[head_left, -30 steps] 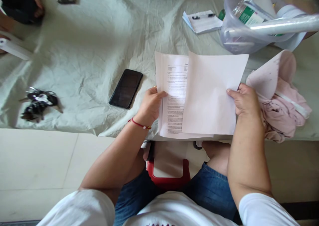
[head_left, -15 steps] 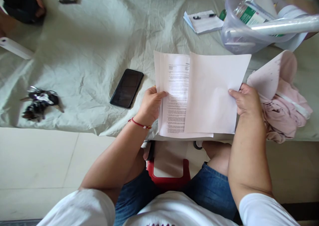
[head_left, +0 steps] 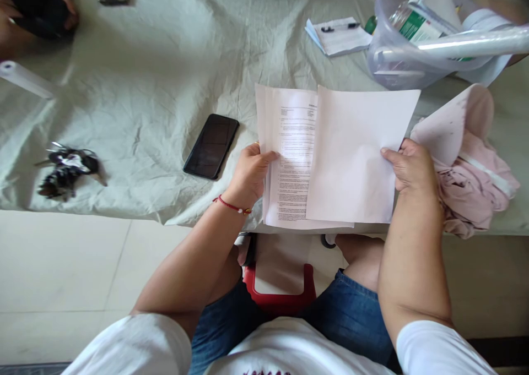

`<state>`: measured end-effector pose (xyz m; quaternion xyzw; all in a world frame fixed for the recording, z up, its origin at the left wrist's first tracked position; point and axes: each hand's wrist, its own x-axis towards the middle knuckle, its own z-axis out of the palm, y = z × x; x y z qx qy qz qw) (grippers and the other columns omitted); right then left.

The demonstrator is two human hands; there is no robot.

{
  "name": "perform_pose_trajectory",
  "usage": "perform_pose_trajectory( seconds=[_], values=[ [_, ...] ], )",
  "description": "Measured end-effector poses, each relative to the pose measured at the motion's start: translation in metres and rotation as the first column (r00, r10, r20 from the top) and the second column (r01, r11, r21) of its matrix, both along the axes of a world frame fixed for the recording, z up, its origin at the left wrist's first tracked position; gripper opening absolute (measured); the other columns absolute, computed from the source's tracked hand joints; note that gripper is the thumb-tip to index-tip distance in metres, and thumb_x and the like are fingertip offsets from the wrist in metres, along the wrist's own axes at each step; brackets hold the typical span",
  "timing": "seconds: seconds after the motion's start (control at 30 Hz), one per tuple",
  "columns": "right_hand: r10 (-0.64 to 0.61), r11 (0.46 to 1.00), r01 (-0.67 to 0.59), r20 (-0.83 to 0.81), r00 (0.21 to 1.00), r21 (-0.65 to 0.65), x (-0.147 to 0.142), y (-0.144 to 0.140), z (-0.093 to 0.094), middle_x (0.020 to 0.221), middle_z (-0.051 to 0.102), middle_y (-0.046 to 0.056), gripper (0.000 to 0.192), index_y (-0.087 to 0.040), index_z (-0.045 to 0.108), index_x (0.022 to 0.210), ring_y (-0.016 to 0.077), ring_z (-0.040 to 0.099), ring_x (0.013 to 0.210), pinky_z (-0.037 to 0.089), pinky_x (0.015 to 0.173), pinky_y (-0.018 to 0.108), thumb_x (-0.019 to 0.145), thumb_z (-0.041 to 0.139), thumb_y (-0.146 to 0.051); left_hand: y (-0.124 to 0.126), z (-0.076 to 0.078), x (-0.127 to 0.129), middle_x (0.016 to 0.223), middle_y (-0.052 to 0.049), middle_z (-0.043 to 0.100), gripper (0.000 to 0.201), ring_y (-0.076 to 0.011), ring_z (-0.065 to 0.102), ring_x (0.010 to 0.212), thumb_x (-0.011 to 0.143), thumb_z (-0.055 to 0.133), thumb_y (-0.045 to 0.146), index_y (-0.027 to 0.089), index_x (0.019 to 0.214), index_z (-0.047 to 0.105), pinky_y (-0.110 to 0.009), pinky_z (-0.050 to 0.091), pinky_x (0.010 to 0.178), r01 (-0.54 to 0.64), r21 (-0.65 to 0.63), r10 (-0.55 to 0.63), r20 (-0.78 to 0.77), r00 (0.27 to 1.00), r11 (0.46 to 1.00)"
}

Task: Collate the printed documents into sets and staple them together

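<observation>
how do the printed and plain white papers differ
The printed white paper bears dark lines of text; the plain white paper shows none on this face. The left hand holds the printed paper, the right hand the plain paper. The plain paper overlaps the printed paper, hiding part of it. Both are held near one edge.

In the middle of the frame, the left hand [head_left: 250, 171] grips printed sheets [head_left: 291, 160] by their left edge, while the right hand [head_left: 411, 163] pinches a blank-faced sheet [head_left: 359, 155] overlapping them. A dark phone [head_left: 211, 146] lies left of centre, a small dark bundle [head_left: 68, 168] at middle left, pink fabric [head_left: 475, 188] at right, and a filled translucent tub [head_left: 399, 73] at upper right, all on a pale green cover [head_left: 165, 77].
</observation>
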<state>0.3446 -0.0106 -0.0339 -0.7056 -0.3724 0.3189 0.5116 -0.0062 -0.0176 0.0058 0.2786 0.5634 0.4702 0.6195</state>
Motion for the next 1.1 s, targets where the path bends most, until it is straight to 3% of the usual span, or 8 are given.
perform_pose_trajectory(
  seconds=[0.57,1.1],
  values=[
    [-0.031,0.998,0.033,-0.041,0.999,0.044,-0.004,-0.002,0.009,0.082,0.081,0.002,0.022,-0.029,0.076,0.083,0.0267,0.075,0.069,0.069,0.073,0.048,0.063,0.083,-0.03,0.0,-0.002,-0.001,0.097,-0.008,0.082,0.028,-0.0305,0.079,0.096,0.064,0.085,0.02,0.02,0.09,0.075,-0.045,0.066,0.095,0.0,0.004,0.0,0.0,1.0,1.0],
    [-0.021,1.0,0.021,-0.025,0.999,0.017,-0.005,-0.003,0.011,0.081,0.079,0.002,0.02,-0.028,0.078,0.087,0.0275,0.077,0.079,0.066,0.074,0.043,0.067,0.082,-0.031,0.0,-0.002,-0.001,0.095,-0.008,0.082,0.029,-0.0321,0.08,0.099,0.062,0.086,0.02,0.021,0.088,0.073,-0.047,0.066,0.097,-0.007,0.006,0.007,0.009,1.0,1.0]
  ],
)
